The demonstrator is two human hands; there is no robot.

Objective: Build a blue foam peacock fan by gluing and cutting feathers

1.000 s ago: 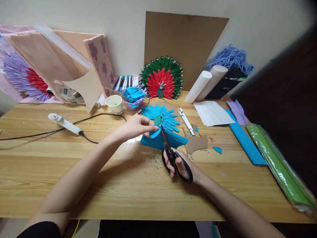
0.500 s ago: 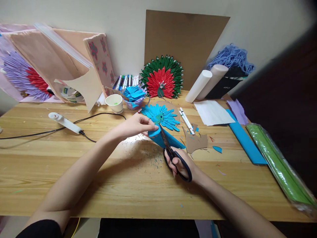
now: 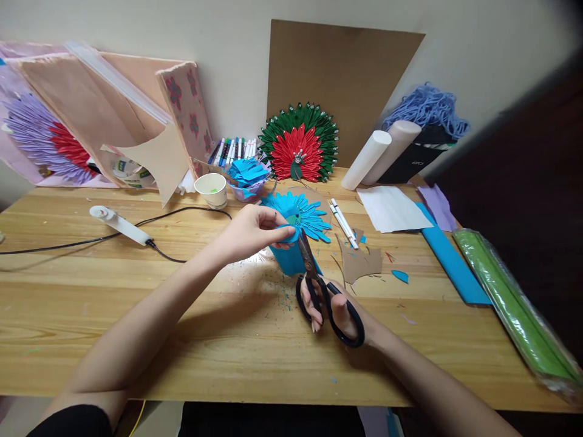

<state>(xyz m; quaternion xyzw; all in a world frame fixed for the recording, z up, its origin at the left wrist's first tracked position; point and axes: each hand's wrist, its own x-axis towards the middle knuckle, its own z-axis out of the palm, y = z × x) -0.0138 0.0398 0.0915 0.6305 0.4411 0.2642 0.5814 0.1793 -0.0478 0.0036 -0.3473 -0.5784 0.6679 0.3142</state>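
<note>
Between the thumb and fingers of my left hand (image 3: pixel 255 233) is a piece of blue paper (image 3: pixel 289 258), pinched at its upper end and hanging downward. My right hand (image 3: pixel 339 309) has its thumb and fingers through the black handles of a pair of scissors (image 3: pixel 311 261). The handles are spread, and the blade tips reach the paper close beside my left fingertips. Just behind lies a fan of blue paper petals with a green bird-head shape (image 3: pixel 312 212), partly covered by my left hand.
White markers (image 3: pixel 344 223), cardboard scraps (image 3: pixel 362 264) and a blue offcut (image 3: pixel 400 276) lie to the right. A paper cup (image 3: pixel 211 190) and a bowl of blue pieces (image 3: pixel 248 176) stand behind. At left is a white glue gun (image 3: pixel 119 226) with its cord.
The scissors' handles have spread wider and moved slightly down and right. My left hand has turned a little, and the blue paper now hangs more steeply.
</note>
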